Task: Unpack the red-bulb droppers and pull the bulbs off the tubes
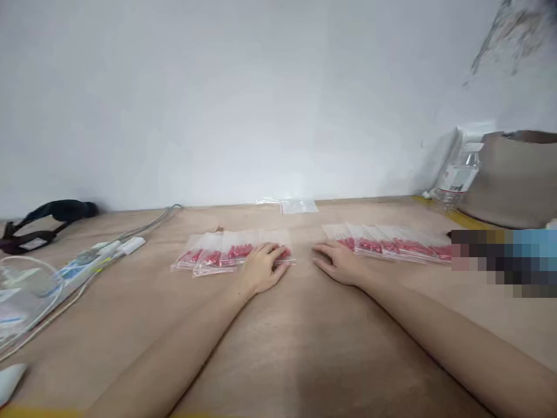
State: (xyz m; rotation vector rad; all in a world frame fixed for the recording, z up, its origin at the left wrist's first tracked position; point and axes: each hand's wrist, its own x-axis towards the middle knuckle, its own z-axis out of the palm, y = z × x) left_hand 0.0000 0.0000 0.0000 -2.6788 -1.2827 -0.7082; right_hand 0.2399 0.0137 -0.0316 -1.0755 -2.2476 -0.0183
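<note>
My left hand [264, 268] lies palm down with fingers stretched out, resting over the right end of a row of small clear zip bags [232, 252] that hold red pieces. What the red pieces are is too small to tell. Across a gap, my right hand [337, 262] also lies flat, fingers apart, at the left end of a second row of zip bags [391, 244] with red contents. The bags overlap one another on the wooden table [278, 337]. Neither hand grips anything.
Flat clear bags [300, 206] lie against the wall. At left are a black strap [52, 215], a power strip [82, 264] with cables and a plastic bag [26, 296]. A water bottle [459, 177] and a brown bin [513, 177] stand at right, near a pixelated patch.
</note>
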